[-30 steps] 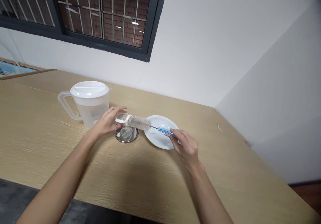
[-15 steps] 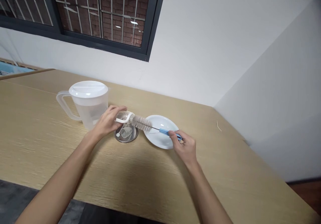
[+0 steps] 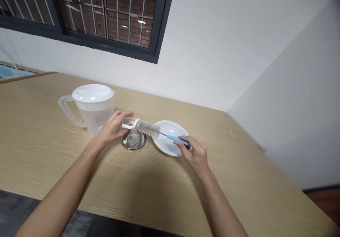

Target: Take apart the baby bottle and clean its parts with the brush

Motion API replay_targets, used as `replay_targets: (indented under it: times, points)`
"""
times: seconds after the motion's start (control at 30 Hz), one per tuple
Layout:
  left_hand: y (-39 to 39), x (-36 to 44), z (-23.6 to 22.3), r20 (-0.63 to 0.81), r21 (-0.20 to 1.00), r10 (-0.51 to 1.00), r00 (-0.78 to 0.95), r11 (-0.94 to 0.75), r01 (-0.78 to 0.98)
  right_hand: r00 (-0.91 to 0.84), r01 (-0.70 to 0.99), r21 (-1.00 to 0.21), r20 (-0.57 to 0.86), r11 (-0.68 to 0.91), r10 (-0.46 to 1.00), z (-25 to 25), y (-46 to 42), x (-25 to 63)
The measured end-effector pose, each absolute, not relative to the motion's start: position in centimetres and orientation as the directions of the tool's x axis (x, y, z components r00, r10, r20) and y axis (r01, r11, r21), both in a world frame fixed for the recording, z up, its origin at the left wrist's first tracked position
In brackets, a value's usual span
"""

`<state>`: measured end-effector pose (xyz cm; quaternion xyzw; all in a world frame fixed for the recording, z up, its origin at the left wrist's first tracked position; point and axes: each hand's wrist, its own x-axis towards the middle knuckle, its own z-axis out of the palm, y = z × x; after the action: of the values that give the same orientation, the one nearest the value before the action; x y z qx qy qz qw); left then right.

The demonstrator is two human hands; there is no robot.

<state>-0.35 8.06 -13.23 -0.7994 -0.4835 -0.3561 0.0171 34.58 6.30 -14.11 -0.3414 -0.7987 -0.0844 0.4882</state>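
Observation:
My left hand (image 3: pixel 114 126) is closed round a clear baby bottle (image 3: pixel 130 123) with a white handle, tipped on its side with its mouth to the right. In my right hand (image 3: pixel 195 152) is the blue handle of a bottle brush (image 3: pixel 151 128). The tip of its pale bristles sits in the bottle's mouth, while most of the bristles show outside. Below the bottle, a round metal tray (image 3: pixel 140 144) carries a clear cap (image 3: pixel 133 138) and small white parts. A white plate (image 3: pixel 170 148) lies under the brush's wire stem.
A lidded, translucent pitcher (image 3: pixel 94 106) with liquid in it stands left of the tray, its handle to the left. A thin pale strip (image 3: pixel 232 132) lies on the wooden table (image 3: pixel 159 187) at right. Behind are a white wall and a barred window (image 3: pixel 106 14).
The fingers of my right hand have shifted on the brush handle, which has turned and moved slightly left. My left hand holds the bottle in nearly the same place.

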Motion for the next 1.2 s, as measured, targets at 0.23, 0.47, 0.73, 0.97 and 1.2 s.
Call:
replay_targets:
  times: [0.23, 0.47, 0.73, 0.97, 1.2]
  points:
    - [7.8, 0.2, -13.1, 0.532, 0.334, 0.797, 0.286, -0.507, 0.795, -0.178, 0.652, -0.329, 0.809, 0.683, 0.56, -14.2, 6.0, 34.1]
    - [8.0, -0.6, -13.0, 0.51, 0.333, 0.795, 0.328, -0.533, 0.778, -0.395, 0.634, 0.02, 0.868, 0.773, 0.301, -14.1, 6.5, 34.8]
    - [8.0, -0.2, -13.2, 0.551, 0.322, 0.774, 0.311, -0.541, 0.777, -0.268, 0.659, -0.143, 0.873, 0.738, 0.408, -14.0, 6.3, 34.7]
    - [7.9, 0.0, -13.1, 0.539, 0.297, 0.779, 0.321, -0.532, 0.793, -0.178, 0.668, -0.388, 0.745, 0.635, 0.643, -14.1, 5.9, 33.9]
    - [7.8, -0.1, -12.9, 0.496, 0.325, 0.809, 0.316, -0.51, 0.796, -0.409, 0.667, 0.018, 0.844, 0.745, 0.346, -14.5, 6.5, 34.7]
